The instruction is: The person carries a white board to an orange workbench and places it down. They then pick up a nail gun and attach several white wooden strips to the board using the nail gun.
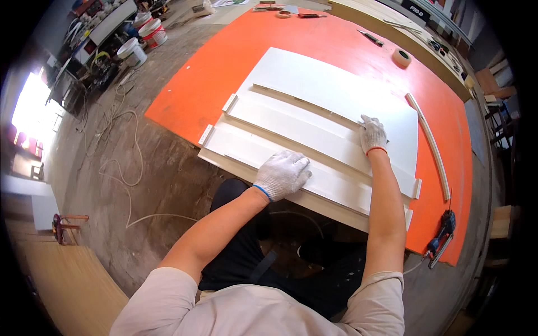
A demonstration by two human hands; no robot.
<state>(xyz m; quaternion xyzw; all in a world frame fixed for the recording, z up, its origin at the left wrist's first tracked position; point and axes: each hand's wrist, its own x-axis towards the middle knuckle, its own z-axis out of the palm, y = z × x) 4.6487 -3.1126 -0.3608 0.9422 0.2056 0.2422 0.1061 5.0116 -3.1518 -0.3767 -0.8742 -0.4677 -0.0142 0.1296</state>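
Note:
A large white board lies on an orange tabletop, with white panels and narrow raised strips running across its near part. My left hand, in a white knit glove with a blue cuff, rests on the near panel. Its fingers are loosely bent, and the thumb sits apart from them. Farther right, my right hand, gloved with a red-orange cuff, closes around the right part of the far strip. Its fingertips are partly hidden. Small white end blocks sit at the panels' left ends.
On the orange tabletop lie a tape roll, a utility knife, a long pale strip and a blue-black air tool with a hose. White buckets and a loose hose are on the floor at left.

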